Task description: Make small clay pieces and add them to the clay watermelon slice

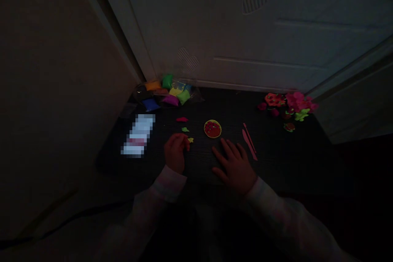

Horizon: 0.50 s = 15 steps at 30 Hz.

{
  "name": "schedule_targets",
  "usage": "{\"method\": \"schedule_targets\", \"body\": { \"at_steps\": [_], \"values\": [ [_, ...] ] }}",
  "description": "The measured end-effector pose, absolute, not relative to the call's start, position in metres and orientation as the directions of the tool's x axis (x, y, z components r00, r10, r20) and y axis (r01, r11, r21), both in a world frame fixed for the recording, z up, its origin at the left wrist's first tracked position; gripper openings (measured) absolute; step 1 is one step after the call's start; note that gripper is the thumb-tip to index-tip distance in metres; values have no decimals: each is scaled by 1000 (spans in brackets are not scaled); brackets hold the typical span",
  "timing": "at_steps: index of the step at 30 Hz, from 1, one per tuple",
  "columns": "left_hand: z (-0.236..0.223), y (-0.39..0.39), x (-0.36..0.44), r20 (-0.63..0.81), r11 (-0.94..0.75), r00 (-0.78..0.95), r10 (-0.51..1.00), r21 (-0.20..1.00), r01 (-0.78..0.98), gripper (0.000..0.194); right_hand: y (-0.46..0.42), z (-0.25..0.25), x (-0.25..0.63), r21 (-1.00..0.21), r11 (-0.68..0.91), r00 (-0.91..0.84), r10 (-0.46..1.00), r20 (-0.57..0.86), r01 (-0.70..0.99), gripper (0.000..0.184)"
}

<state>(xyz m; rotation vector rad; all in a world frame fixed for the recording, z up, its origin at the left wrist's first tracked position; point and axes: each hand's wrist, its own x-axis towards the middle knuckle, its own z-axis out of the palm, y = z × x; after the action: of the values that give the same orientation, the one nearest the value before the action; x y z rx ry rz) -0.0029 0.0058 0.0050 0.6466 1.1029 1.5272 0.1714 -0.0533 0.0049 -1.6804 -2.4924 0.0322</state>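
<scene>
Head view: the yellow-rimmed red disc (212, 129), centre, looks shaped and dotted; red lump (182, 119), green lump (185, 129) and yellow lump (190, 140), left, seem unused. Left hand (175, 151) curls at the yellow lump, cannot tell if pinching; right hand (238, 168), near, spreads fingers wide

Beyond the disc (212, 129), a hand could pass between packets (177, 88) and flowers (297, 101) until the panel (233, 37) blocks.

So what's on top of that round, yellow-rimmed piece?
The round piece has a red top scattered with small bits, too dim to identify. What's beneath them is covered.
</scene>
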Motion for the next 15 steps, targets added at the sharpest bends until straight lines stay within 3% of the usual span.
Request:
{"method": "schedule_targets", "body": {
  "at_steps": [2,6,10,15],
  "values": [
    [5,6,-3,-156,28,-261,953,900,-435,11,-53,5,171,-111,441,-433,897,87,891,51],
    [4,6,-3,-163,39,-251,954,899,-436,11,-53,4,172,-92,322,-310,942,126,942,48],
    [5,6,-3,-164,38,-259,952,902,-431,12,-55,4,172,-119,455,-446,890,94,882,51],
    [4,6,-3,-171,34,-263,949,888,-458,10,-56,5,171,-99,339,-327,938,116,936,49]
  ]
}}
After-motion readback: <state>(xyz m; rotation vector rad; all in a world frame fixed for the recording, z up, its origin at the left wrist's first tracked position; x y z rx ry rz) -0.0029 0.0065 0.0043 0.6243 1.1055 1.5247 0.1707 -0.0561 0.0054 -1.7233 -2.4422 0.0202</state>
